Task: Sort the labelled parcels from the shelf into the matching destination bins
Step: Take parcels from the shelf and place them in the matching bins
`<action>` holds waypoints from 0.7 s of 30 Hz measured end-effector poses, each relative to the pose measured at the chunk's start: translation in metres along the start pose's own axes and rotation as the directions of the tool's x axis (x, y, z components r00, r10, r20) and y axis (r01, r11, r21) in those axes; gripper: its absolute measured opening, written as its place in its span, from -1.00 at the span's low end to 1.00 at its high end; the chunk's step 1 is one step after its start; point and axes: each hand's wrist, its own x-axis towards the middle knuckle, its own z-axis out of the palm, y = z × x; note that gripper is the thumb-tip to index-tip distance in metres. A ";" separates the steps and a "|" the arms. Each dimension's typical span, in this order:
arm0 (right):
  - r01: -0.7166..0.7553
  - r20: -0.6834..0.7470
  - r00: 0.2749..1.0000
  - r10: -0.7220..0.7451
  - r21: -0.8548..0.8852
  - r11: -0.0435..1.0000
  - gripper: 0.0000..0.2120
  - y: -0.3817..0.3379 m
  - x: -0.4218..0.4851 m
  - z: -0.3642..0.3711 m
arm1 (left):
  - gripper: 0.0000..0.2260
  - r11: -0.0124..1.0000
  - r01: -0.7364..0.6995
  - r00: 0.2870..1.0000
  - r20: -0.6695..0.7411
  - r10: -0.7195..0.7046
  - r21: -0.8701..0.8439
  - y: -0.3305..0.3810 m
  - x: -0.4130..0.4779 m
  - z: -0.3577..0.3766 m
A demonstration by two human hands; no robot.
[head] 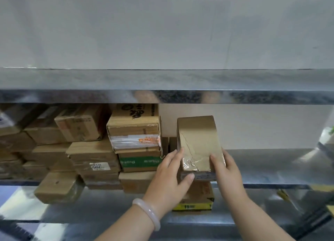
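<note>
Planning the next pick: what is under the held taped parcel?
A cardboard box with a yellow strip, partly covered by the taped parcel and left hand; contact between them is hidden.

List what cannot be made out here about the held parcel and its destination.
- Label of the held parcel: the head view shows only its taped top; the near end face is blurred and partly covered by the left grip and right grip.
- Destination bins: none in frame.
- Left-edge parcels: blurred, cut by the frame edge.
- Yellow-striped box: print too small, half hidden by the held parcel.
</note>
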 end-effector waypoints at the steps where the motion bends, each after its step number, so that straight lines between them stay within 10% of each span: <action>1: 0.035 -0.011 0.999 -0.035 0.008 0.999 -0.65 -0.001 -0.012 -0.003 | -0.33 0.999 0.000 1.000 -0.002 0.000 -0.051 0.005 -0.002 -0.002; 7: 0.287 -0.144 0.939 -0.312 -0.172 0.942 -0.47 -0.014 -0.085 -0.009 | -0.31 0.974 -0.036 0.998 -0.050 0.026 -0.224 0.024 -0.042 -0.021; 14: 0.690 0.035 0.648 -0.761 -0.449 0.567 -0.45 -0.029 -0.195 0.018 | -0.15 0.741 0.048 0.999 0.026 -0.042 -0.670 0.026 -0.126 -0.065; 21: 0.811 0.169 0.584 -0.794 -0.170 0.560 -0.56 -0.049 -0.265 0.081 | -0.28 0.398 0.050 0.987 -0.017 -0.162 -0.916 -0.036 -0.213 -0.115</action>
